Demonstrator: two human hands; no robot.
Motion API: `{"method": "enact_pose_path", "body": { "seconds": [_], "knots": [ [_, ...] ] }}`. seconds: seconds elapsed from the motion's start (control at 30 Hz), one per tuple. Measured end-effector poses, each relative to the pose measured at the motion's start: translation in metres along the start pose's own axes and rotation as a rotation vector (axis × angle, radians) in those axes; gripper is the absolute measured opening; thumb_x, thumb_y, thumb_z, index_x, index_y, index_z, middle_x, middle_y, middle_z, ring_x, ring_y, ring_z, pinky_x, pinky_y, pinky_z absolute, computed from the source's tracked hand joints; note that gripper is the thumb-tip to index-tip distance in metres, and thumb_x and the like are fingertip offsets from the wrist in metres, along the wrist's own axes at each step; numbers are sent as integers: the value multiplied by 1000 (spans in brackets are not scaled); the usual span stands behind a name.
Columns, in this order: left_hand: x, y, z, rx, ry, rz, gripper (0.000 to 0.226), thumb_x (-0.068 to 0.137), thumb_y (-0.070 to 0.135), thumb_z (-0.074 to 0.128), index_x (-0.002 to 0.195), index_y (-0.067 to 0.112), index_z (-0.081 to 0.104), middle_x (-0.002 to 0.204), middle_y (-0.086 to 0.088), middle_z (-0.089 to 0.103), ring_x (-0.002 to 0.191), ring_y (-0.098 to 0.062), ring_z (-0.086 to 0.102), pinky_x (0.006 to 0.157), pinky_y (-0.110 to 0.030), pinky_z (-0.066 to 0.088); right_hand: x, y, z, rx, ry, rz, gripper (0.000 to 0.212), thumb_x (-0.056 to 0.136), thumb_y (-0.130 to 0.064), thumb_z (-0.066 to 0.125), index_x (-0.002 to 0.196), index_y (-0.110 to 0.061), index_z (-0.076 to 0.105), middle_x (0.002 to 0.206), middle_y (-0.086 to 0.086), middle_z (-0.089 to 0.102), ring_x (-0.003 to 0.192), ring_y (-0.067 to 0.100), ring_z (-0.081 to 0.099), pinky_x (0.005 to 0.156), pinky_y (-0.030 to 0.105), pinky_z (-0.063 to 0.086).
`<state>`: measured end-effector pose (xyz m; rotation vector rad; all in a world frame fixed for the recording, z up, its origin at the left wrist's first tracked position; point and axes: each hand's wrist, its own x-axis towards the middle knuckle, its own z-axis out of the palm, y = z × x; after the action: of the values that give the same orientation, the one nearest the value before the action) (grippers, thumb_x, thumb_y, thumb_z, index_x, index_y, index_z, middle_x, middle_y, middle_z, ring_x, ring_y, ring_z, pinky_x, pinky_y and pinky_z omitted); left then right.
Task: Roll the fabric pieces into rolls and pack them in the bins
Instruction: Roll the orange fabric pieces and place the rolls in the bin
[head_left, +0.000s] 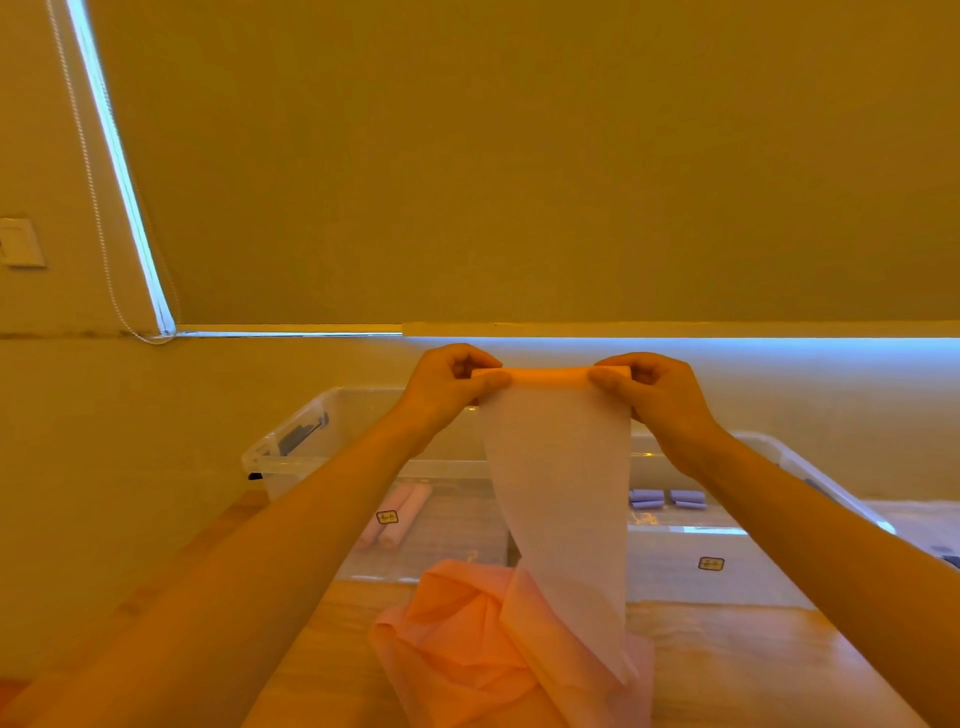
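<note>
A long pink fabric strip hangs in the air, its top edge rolled into a short tube between my hands. My left hand pinches the left end of the roll and my right hand pinches the right end. The strip's tail drops to a crumpled pink fabric pile on the wooden table. Behind it stand two clear plastic bins: the left bin holds two pink rolls, the right bin holds several purple rolls.
The wooden table runs across the foreground. A wall with a drawn roller blind rises just behind the bins. A bead cord and a wall switch are at the left.
</note>
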<state>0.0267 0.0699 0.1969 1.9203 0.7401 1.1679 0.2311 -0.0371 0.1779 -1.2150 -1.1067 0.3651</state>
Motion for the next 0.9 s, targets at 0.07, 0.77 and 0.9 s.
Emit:
{"method": "enact_pose_path", "body": {
  "seconds": [0.07, 0.77, 0.9],
  "knots": [
    [0, 1, 2, 8, 18, -1, 11, 85, 19, 68, 95, 14, 65, 83, 7, 62, 76, -6, 58, 58, -12, 51, -1, 0, -1, -7, -7, 2, 17, 80, -20, 71, 97, -18, 68, 96, 2, 67, 90, 17, 63, 73, 28, 53],
    [-2, 4, 11, 90, 7, 25, 13, 87, 22, 65, 99, 16, 64, 83, 7, 62, 74, -5, 59, 55, -11, 47, -4, -4, -12, -22, -12, -18, 23, 77, -9, 74, 99, -11, 67, 92, 1, 67, 82, 11, 63, 65, 17, 55],
    [-2, 5, 12, 45, -1, 22, 19, 83, 16, 71, 101, 15, 65, 89, 7, 62, 80, -7, 59, 58, -12, 50, -3, -4, -11, -13, 7, -18, 17, 77, -13, 74, 93, -13, 68, 92, 4, 68, 82, 15, 63, 66, 22, 54]
  ]
}}
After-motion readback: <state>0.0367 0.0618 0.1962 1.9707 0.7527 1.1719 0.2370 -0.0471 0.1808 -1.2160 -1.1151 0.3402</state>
